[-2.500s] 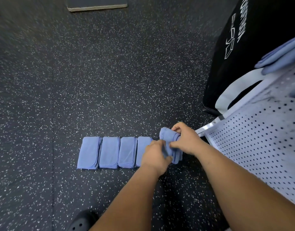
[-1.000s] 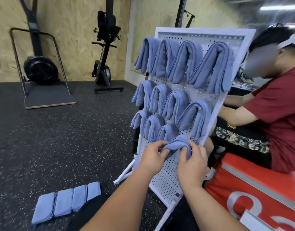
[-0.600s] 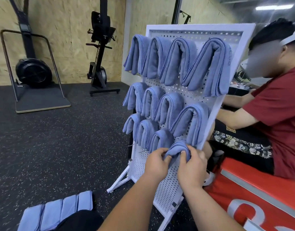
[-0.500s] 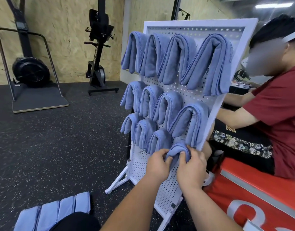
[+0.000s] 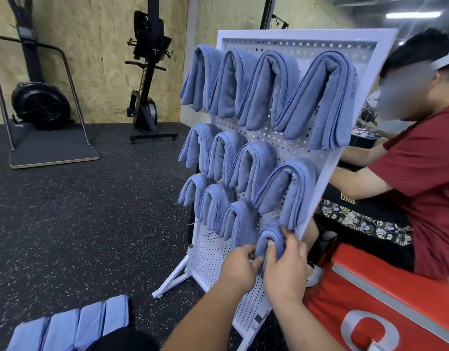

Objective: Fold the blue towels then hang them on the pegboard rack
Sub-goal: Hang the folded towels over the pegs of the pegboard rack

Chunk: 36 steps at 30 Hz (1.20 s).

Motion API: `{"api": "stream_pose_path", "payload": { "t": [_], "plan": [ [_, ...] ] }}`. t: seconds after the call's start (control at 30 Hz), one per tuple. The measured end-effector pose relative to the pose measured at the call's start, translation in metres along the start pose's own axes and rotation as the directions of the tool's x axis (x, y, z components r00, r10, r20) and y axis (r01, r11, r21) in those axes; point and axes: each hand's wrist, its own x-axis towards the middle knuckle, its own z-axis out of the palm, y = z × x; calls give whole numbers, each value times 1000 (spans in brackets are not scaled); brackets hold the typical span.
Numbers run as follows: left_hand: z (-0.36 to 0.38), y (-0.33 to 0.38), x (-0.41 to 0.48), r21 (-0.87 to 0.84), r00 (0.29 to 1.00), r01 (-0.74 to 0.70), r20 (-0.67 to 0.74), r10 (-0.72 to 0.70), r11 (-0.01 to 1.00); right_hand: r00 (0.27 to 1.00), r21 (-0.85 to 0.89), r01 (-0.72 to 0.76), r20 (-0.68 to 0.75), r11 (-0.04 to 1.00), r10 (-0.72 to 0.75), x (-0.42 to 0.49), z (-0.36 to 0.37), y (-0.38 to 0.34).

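Note:
A white pegboard rack (image 5: 309,39) stands tilted on the dark floor, with several folded blue towels draped over its pegs in three rows. At the right end of the lowest row a folded blue towel (image 5: 269,238) is draped over a peg. My left hand (image 5: 240,266) pinches its left side and my right hand (image 5: 285,264) grips its right side, thumb in the middle. A row of folded blue towels (image 5: 68,325) lies on the floor at the lower left.
A person in a red shirt (image 5: 426,173) sits right behind the rack on a red box (image 5: 385,297). Gym machines (image 5: 147,72) and a platform (image 5: 51,153) stand by the wooden back wall. My dark shoe (image 5: 122,340) is at the bottom edge.
I lifted a folded towel from the floor row up to the rack. Over the last second both hands drew it down over the lower right peg.

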Motion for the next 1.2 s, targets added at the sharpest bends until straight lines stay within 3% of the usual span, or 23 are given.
{"api": "stream_pose_path", "payload": {
  "t": [0.2,0.43,0.67,0.87,1.2],
  "plan": [
    [-17,-14,-31,141,996,62,60,-71,988,994,-15,-52,95,999,53,-22,-10,-8],
    [-64,-35,-75,173,990,140,2,-142,975,970,-75,-152,182,986,163,-55,-10,-20],
    [-121,-58,-121,202,977,212,-68,-202,956,939,-154,-82,319,985,128,-87,10,-53],
    [-174,-92,-161,197,945,317,-146,-292,928,860,-155,-4,503,988,83,-117,55,-82],
    [-245,-175,-210,217,820,569,-218,-529,793,682,-119,65,730,991,43,-164,142,-113]
  ]
}}
